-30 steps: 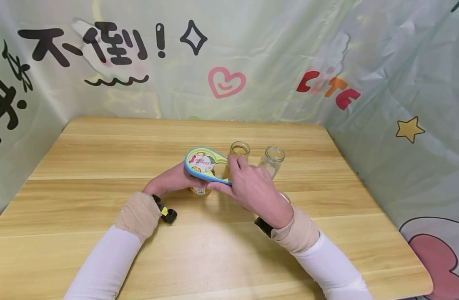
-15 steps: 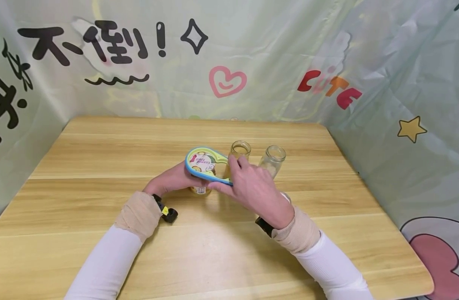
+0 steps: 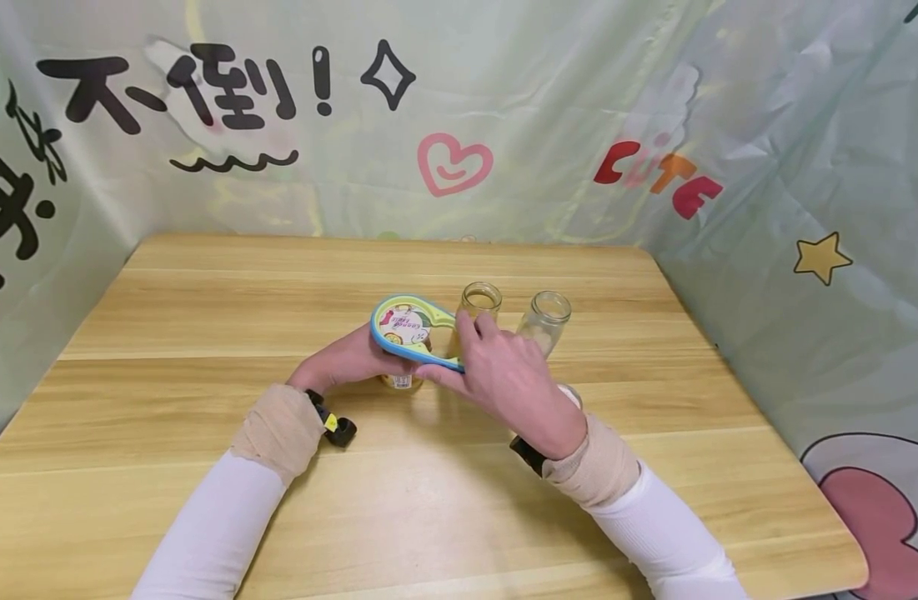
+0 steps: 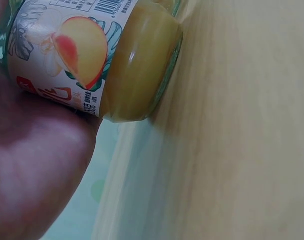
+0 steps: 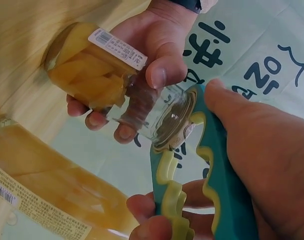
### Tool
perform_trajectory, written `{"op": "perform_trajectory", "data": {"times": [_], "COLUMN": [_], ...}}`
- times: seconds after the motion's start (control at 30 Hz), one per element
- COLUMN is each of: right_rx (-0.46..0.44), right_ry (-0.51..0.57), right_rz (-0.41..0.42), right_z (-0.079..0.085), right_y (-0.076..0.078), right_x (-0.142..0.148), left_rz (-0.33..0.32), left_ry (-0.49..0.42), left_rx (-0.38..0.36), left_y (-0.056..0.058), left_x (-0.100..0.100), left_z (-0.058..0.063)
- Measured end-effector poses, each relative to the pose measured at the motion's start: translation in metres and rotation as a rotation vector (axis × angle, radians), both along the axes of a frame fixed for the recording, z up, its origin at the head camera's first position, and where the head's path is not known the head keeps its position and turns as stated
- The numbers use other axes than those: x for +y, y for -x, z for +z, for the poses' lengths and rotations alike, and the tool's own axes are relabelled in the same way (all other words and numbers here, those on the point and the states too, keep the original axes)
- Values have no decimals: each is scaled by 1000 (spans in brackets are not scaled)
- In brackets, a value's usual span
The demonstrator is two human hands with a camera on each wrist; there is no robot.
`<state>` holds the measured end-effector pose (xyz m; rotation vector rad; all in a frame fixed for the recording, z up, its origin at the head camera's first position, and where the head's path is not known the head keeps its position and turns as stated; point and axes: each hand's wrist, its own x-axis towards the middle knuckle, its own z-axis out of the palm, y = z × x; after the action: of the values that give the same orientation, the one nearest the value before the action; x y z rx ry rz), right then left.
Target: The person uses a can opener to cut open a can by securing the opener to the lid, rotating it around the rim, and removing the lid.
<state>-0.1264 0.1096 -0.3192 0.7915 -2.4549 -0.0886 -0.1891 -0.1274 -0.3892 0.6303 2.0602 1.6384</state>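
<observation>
My left hand [image 3: 342, 360] grips a glass jar of yellow fruit pieces [image 5: 87, 75], its fingers wrapped round the glass. A peach picture on the jar's label [image 4: 67, 50] fills the upper left of the left wrist view. The patterned lid [image 3: 403, 324] sits on the jar, inside the loop of a blue and yellow-green jar opener [image 3: 438, 318]. My right hand [image 3: 511, 375] holds the opener by its handles, thumb along one side. Scalloped inner edges of the opener lie against the lid's rim in the right wrist view.
Just behind my right fingers stands a lidless jar [image 3: 481, 293] with a yellowish tint. To its right is a clear lidless jar [image 3: 546, 321]. Another glass rim [image 3: 571, 393] shows partly behind my right wrist. A fruit-filled jar [image 5: 52, 175] looms in the right wrist view.
</observation>
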Motion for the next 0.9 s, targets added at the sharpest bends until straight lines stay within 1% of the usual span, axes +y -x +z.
{"op": "perform_trajectory", "data": {"times": [0.13,0.27,0.47,0.67,0.9], "right_rx": [39,41,22,14,24], "right_ry": [9,10,-11,-16,-26], "right_rz": [-11,-5,42,82,106], "right_z": [-1,-1,2,2,3], "right_y": [-1,-1,2,7,10], "right_x": [-2,-2,0,3,5], "left_rz": [-13,-14,-16,-19,-21], "left_ry": [-7,-24,-67,-62,-62], "left_rx": [-8,1,16,16,4], "left_y": [0,0,1,0,-1], "left_x": [0,1,1,0,1], "left_z": [0,0,-1,-1,0]}}
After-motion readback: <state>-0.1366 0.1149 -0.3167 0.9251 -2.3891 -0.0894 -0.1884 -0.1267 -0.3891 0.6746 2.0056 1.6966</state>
